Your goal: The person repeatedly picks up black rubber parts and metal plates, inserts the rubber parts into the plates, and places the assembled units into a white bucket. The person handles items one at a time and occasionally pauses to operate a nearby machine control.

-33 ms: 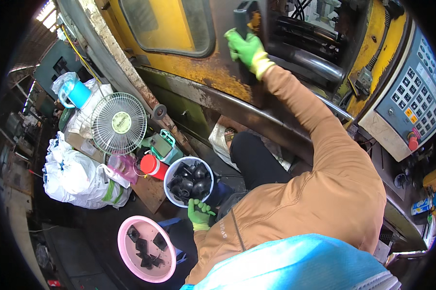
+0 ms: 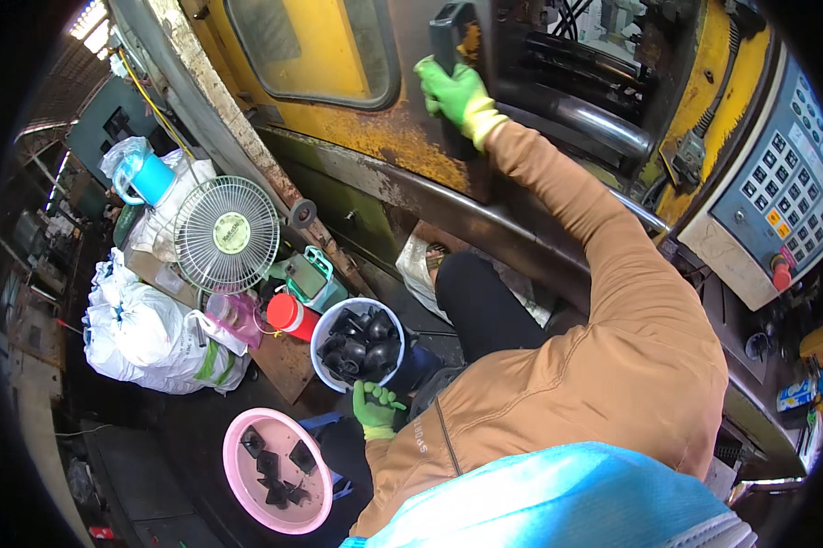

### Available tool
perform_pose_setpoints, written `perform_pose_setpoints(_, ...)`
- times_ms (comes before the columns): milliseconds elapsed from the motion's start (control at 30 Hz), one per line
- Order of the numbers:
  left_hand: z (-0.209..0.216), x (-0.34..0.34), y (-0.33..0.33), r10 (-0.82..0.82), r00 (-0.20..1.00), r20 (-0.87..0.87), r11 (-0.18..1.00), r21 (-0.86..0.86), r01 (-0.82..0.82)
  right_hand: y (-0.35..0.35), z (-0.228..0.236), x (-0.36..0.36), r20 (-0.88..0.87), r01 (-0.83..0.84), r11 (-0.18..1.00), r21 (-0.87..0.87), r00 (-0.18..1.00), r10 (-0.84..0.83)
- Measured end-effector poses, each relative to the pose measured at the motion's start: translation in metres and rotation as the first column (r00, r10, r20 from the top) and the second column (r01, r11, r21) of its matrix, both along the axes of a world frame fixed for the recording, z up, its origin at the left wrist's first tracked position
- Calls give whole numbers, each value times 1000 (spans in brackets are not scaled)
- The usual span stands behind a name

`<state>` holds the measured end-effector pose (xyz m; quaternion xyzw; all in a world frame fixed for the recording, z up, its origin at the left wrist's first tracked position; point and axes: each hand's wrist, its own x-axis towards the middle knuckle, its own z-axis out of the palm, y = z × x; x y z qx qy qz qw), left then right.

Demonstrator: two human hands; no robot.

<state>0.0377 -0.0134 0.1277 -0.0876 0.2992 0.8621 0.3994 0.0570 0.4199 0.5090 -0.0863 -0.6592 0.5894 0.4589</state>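
Observation:
My right hand (image 2: 454, 94), in a green glove with a yellow cuff, is closed on the black handle (image 2: 446, 36) of a yellow sliding machine door (image 2: 366, 137). The door has a window and rusty patches. Low by my lap, my left hand (image 2: 377, 408), gloved alike, is loosely closed with its fingers curled, and I see nothing in it. Just beyond it stands a white bucket (image 2: 318, 363) full of glossy black moulded parts (image 2: 361, 342). Nearer, to the left, a pink basin (image 2: 238, 484) holds several black pieces (image 2: 268, 464).
Right of the door, the machine's opening shows metal bars (image 2: 603, 126). A control panel (image 2: 786, 183) with a red knob stands far right. To the left are a fan (image 2: 227, 233), white sacks (image 2: 146, 329), a red container (image 2: 291, 316) and a blue jug (image 2: 148, 178).
The door, with my right hand on its handle, has moved slightly left. My left hand stays beside the bucket.

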Motion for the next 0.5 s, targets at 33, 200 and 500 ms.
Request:
perform_pose_setpoints(33,-3,1,-8,22,1000,-14,999,49,-21,1,3,-15,75,62,997,-34,995,-60)
perform_pose_setpoints(200,-6,2,-24,151,988,16,988,-45,-151,24,28,-34,475,-33,904,427,859,-193)
perform_pose_setpoints(500,56,2,-5,110,993,47,987,-124,-103,278,98,54,-55,738,398,545,505,-862)
